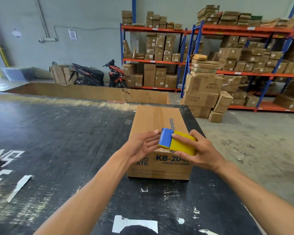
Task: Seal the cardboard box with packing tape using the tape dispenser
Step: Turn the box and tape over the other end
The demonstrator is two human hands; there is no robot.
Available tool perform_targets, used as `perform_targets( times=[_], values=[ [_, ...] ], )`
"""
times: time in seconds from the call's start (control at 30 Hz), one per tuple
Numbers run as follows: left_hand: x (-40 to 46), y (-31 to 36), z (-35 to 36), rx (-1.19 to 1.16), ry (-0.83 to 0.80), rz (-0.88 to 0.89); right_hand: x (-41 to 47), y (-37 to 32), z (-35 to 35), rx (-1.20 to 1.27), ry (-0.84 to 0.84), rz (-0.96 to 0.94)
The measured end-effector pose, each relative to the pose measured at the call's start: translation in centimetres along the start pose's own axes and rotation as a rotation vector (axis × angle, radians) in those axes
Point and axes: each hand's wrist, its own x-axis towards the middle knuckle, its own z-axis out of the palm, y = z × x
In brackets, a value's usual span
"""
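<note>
My right hand [200, 153] gripping the yellow-and-blue tape dispenser [176, 141] above the cardboard box [159, 133] on the black table [58, 133], my left hand [143, 145] flat open, fingertips touching its toothed blade end

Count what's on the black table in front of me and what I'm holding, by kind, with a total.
Cardboard boxes on the table: 1
Tape dispensers: 1, held in the right hand, left hand at its blade end
Total: 2
</note>
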Motion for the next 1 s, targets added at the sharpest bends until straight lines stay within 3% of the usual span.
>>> perform_targets(
  times=[0.13, 0.37, 0.73, 1.0],
  values=[
    [-0.3, 0.5, -0.2, 0.003, -0.025, -0.014, 0.4, -0.7, -0.1, 0.024, 0.076, -0.026],
    [0.1, 0.7, -0.1, 0.108, 0.083, -0.009, 0.7, -1.2, -0.4, 0.022, -0.005, 0.009],
    [1.2, -0.7, -0.6, 0.345, 0.433, 0.119, 2.5, -2.1, 0.2, -0.133, -0.145, 0.047],
    [0.9, 0.3, -5.4, 0.256, 0.553, 0.101, 1.9, -1.0, -2.1, -0.118, -0.195, 0.028]
  ],
)
